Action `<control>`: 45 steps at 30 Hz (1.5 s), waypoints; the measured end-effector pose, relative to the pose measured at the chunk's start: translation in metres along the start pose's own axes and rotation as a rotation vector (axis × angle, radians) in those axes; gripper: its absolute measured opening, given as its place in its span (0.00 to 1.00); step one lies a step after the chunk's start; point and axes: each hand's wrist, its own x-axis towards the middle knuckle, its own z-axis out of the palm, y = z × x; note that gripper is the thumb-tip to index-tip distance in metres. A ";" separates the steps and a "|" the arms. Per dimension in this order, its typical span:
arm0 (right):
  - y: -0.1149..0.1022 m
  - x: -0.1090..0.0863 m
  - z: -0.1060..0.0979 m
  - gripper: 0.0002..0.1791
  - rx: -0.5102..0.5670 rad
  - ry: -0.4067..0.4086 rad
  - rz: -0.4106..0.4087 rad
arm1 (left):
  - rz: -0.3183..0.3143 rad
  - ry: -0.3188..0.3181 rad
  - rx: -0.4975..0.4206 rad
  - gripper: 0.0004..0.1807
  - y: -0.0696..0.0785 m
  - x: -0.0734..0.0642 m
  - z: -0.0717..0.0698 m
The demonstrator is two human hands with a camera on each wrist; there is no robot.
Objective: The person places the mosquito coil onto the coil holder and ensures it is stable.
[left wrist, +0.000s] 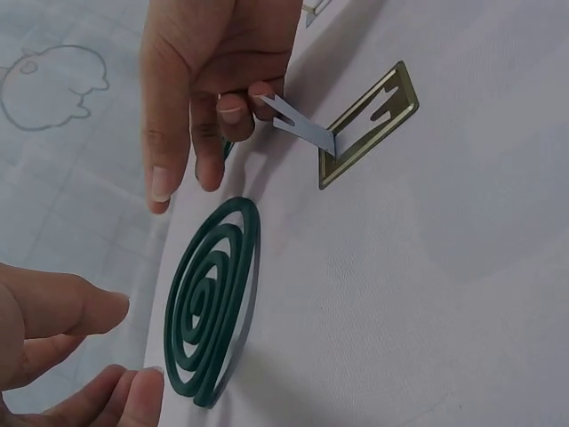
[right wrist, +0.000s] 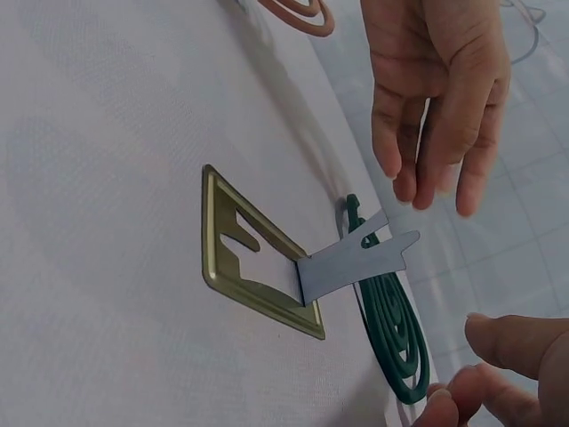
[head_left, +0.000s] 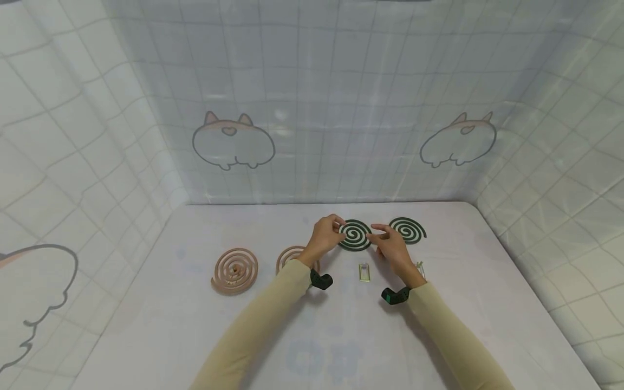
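Observation:
A green mosquito coil (head_left: 355, 250) lies flat on the white table between the two hands. To its left, my left hand (head_left: 325, 236) has thumb and fingers apart, with nothing gripped. My right hand (head_left: 391, 246) is at the coil's right side, thumb and fingers spread; its fingertips are close to the rim, and contact is unclear. In front of the coil lies a gold metal coil stand (right wrist: 258, 307) with its forked prong (right wrist: 356, 263) bent upward. The left wrist view shows the same coil (left wrist: 240, 294) beside the loose fingers of both hands.
A second green coil (head_left: 423, 233) lies right of the right hand, with another stand (head_left: 420, 266) partly behind that wrist. On the left are a brown coil (head_left: 218, 271) and another brown coil (head_left: 280, 260) partly covered by the left forearm. A tiled-pattern curtain (head_left: 331, 179) encloses the table.

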 end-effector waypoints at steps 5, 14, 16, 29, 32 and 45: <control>0.003 -0.003 0.003 0.29 -0.027 -0.006 0.010 | -0.021 0.009 0.030 0.17 -0.005 0.001 0.002; 0.004 -0.003 0.003 0.29 -0.060 -0.020 0.016 | -0.029 0.024 0.090 0.17 -0.011 0.006 0.001; 0.004 -0.002 0.004 0.29 -0.079 -0.025 0.014 | -0.029 0.025 0.088 0.18 -0.012 0.007 0.001; 0.001 0.004 0.004 0.29 -0.151 -0.024 0.034 | -0.067 -0.015 0.135 0.24 -0.018 0.015 -0.002; 0.000 0.004 0.004 0.30 -0.164 -0.021 0.041 | -0.073 -0.027 0.137 0.25 -0.019 0.017 -0.001; 0.001 0.009 0.003 0.30 -0.190 -0.015 0.037 | -0.113 -0.029 0.104 0.28 -0.018 0.020 0.002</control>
